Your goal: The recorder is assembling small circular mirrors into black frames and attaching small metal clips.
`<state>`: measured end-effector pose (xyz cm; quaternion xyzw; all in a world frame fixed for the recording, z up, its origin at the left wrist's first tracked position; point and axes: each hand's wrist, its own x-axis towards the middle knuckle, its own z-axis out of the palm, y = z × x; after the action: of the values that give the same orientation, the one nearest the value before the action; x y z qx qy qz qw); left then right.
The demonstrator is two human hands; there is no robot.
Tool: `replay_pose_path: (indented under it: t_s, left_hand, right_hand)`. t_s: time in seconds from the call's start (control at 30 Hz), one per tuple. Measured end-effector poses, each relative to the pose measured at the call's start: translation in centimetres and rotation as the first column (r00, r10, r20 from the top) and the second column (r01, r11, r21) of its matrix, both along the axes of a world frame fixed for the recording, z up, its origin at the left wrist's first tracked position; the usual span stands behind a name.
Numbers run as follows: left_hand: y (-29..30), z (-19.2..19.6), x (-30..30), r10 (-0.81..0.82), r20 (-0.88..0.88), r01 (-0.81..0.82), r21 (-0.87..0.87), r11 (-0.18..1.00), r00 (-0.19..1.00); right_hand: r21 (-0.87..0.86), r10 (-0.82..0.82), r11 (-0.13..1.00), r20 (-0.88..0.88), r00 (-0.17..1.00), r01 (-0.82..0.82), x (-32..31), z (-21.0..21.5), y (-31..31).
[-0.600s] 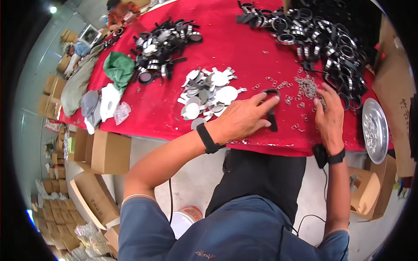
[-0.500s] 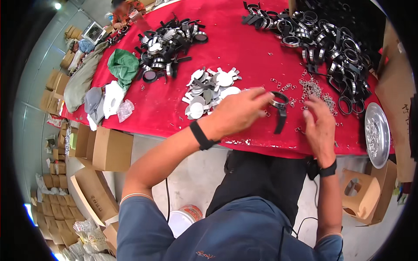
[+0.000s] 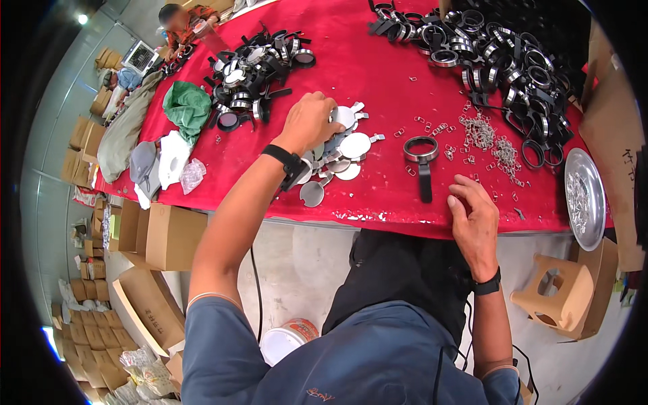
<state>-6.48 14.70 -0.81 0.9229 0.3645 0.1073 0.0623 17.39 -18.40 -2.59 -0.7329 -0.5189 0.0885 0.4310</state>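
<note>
My left hand point(image 3: 309, 123) is at the pile of flat round silver discs with small tabs point(image 3: 354, 145), its fingers and thumb closed at the edge of one disc point(image 3: 343, 117). Part of the pile is hidden under that hand. To the right, a black-and-silver ring with a black strap point(image 3: 424, 177) lies alone on the red cloth, its strap toward me. My right hand point(image 3: 475, 226) rests by the table's near edge, right of the strap, holding nothing, with fingers stretched out and thumb apart. Beyond it lie many small wire-like metal links point(image 3: 478, 129).
Strapped rings form one heap at the far left point(image 3: 260, 74) and a larger heap point(image 3: 513, 74) at the far right. A metal dish point(image 3: 584, 199) of small parts sits at the right edge. Green cloth point(image 3: 187, 108) lies at left. Another person point(image 3: 183, 27) is at the far left corner.
My left hand has let go of the strapped ring and moved left to the discs. The ring now lies flat on the cloth. My right hand has come nearer to me.
</note>
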Motion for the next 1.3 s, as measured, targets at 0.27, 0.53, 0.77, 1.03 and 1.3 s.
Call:
replay_pose_path:
  t_s: [0.27, 0.53, 0.77, 1.03, 1.3]
  left_hand:
    - [-1.5, 1.8, -0.4, 0.126, 0.144, -0.085, -0.263, 0.961, 0.981]
    - [-13.7, 6.3, 0.7, -0.077, 0.469, 0.212, -0.243, 0.946, 0.88]
    - [-19.8, 1.3, 2.4, -0.029, 0.652, 0.169, -0.154, 0.973, 0.758]
    - [-17.0, -3.4, 5.7, 0.242, 0.607, 0.092, -0.466, 0.88, 0.757]
    - [-13.9, -4.5, 8.7, 0.374, 0.511, 0.236, -0.781, 0.578, 0.774]
  right_hand:
    - [0.082, 0.077, 0.994, -0.004, 0.997, -0.077, -0.9, 1.5, 3.1]
    - [0.109, 0.227, 0.973, -0.616, 0.754, -0.204, -1.9, 4.5, 6.9]
    - [-0.019, 0.168, 0.968, -0.691, 0.703, -0.25, -1.5, 3.0, 2.4]
    - [0.027, -0.144, 0.986, -0.339, 0.93, 0.162, 1.3, 3.5, 3.8]
    - [0.077, -0.207, 0.975, -0.019, 0.978, 0.208, -0.5, -0.3, 9.2]
